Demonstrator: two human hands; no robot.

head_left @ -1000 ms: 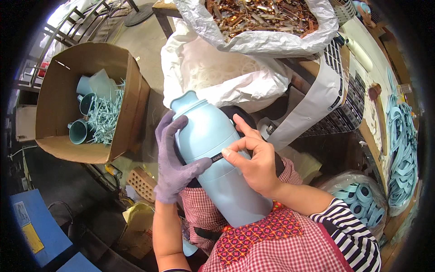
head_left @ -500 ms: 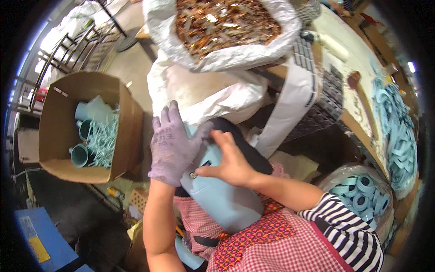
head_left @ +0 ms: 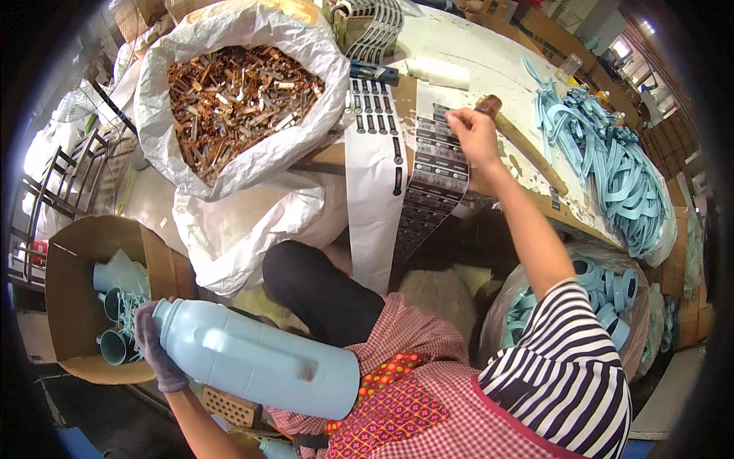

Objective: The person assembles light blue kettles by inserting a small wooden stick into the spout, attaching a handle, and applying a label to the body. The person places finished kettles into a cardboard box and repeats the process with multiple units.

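A light blue thermos flask body (head_left: 260, 352) lies across my lap, its narrow neck pointing left and its wide base against my apron. My left hand (head_left: 157, 348), in a purple-grey glove, is closed around the neck end; some of its fingers are hidden behind the body. Over the table's near edge, my bare right hand (head_left: 475, 134) pinches at a strip of dark labels (head_left: 434, 164), thumb and forefinger together on its upper part. Whether a single label is lifted between the fingertips is too small to tell. Beside it hangs a white strip with small dark stickers (head_left: 372, 172).
A white sack of coppery metal pieces (head_left: 243, 107) stands ahead. At left, a cardboard box (head_left: 73, 264) holds blue cups. A wooden-handled tool (head_left: 531, 153) and a heap of blue straps (head_left: 604, 164) lie on the table. A plastic bag of blue rings (head_left: 497, 306) sits at right.
My right hand has left the flask body and reached forward to the label strip. The flask body has turned and shifted left, with my left hand now at its neck. The view has swung right.
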